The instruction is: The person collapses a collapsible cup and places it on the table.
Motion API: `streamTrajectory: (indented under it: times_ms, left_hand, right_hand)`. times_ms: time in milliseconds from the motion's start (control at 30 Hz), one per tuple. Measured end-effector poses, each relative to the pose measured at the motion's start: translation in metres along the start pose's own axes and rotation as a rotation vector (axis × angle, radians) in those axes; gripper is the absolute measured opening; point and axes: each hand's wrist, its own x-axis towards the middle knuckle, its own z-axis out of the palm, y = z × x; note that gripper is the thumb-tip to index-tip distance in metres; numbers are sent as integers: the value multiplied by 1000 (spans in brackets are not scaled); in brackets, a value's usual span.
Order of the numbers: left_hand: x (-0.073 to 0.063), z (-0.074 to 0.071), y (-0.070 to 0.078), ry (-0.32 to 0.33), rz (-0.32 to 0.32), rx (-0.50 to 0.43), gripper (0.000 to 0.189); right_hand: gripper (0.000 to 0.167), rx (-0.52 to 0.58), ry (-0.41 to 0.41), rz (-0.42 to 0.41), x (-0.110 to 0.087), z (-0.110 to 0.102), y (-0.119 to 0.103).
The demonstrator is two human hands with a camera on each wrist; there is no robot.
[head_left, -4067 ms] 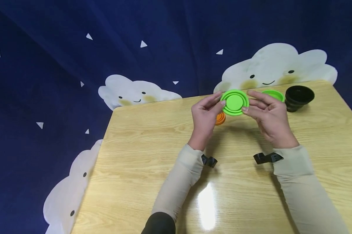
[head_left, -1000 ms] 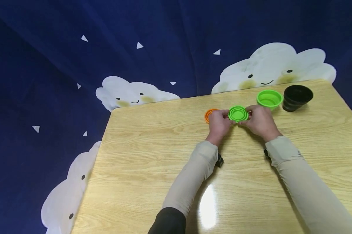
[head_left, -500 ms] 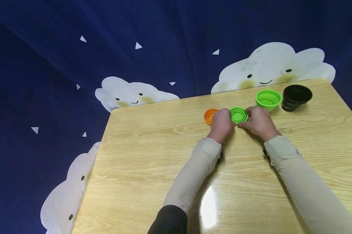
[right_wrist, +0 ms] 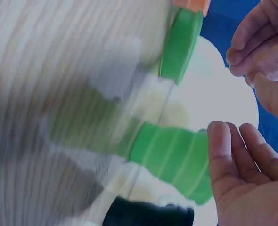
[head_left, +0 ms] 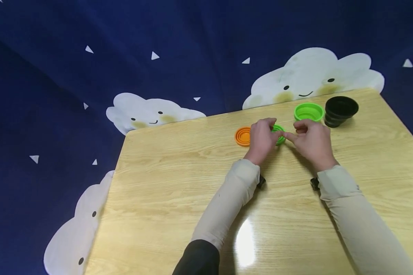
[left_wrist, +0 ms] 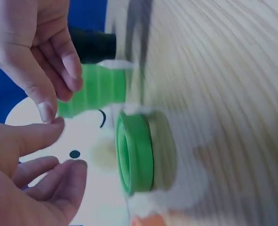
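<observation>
A collapsed green silicone cup (head_left: 280, 139) lies flat on the table; the left wrist view shows the same collapsed cup (left_wrist: 141, 153) standing apart from both hands. My left hand (head_left: 263, 139) hovers just above it and hides part of it in the head view. Nothing is in its fingers (left_wrist: 68, 188). To the right, my right hand (head_left: 314, 143) is also raised off the table and holds nothing, its fingers (right_wrist: 252, 146) loosely bent. The two thumb tips are close together or touching. Left of the cup lies a collapsed orange cup (head_left: 242, 136), partly behind my left hand.
An expanded green cup (head_left: 308, 111) stands behind my right hand. Beside it, toward the right, stands an expanded black cup (head_left: 341, 109). The wooden table (head_left: 165, 183) ends at a dark blue cloth (head_left: 179, 46) with white clouds.
Both hands held the collapsed green cup up earlier, then lowered it to the table beside the orange one. Now they have let go and lifted off it.
</observation>
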Motion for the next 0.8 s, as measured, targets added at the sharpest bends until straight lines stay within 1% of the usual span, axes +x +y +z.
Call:
streamTrajectory:
  times_ms: [67,167,233,333,433,567,667,800]
  left_hand:
    - [1,1,4,-6,-6,-89,44]
    - [3,6,10,-36,-39,-191,48]
    - [4,9,14,-50,-55,-246,49]
    - [8,14,19,-49,-58,-298,50]
    - [13,19,23,-39,-46,-343,52]
    - [20,24,27,-61,-33,-403,57]
    - [25,27,30,-80,-25,-414,60]
    - [28,31,33,-93,-36,-412,61]
  right_hand:
    - [42,6,50,19,-1,-6,0]
    - [39,16,120,43,-2,-15,3]
    - [41,21,163,68,-2,-21,6]
    - [47,6,194,103,-1,-29,11]
    - [51,-25,192,114,1,-35,16]
    - [55,-40,164,104,5,-40,21]
    - [58,-35,139,122,8,-39,24]
    - [60,-27,111,153,11,-37,27]
